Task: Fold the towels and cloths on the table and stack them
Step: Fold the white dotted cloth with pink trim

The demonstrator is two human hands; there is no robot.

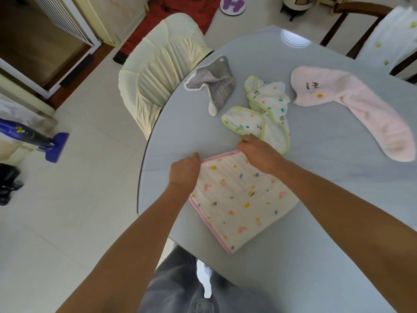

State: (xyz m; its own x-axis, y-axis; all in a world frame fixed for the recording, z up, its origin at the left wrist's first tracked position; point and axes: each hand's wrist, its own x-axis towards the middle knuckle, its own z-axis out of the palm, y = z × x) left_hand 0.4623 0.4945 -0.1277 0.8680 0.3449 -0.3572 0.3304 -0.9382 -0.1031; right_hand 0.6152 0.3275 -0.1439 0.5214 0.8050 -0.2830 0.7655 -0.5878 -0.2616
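The pink-edged cloth (241, 199) lies flat near the table's six-o'clock rim, apparently already doubled (its layers cannot be counted). Its far edge is held at both corners: the left hand (185, 171) is curled over the ten-o'clock corner, the right hand (259, 154) over the one-o'clock corner, fingers bent down on the pink binding. Whether the cloth is pinched or only pressed cannot be told, since the fingertips are hidden.

At twelve o'clock from it, a green-edged cloth (261, 114) is bunched, nearly touching the right hand. A grey cloth (214, 83) lies crumpled at eleven o'clock, and a pink towel (352, 109) sprawls at two o'clock. None of these has been folded, so most of the task is judged outstanding.

Risks are judged as follows: the corners could be brought over unevenly, leaving a skewed fold, and the green-edged cloth could be snagged by the right hand. The smooth, glossy grey table (316, 245) may let the cloth slide off the near rim. A cream-covered chair (158, 73) stands at ten o'clock on a pale tiled floor (79, 199).
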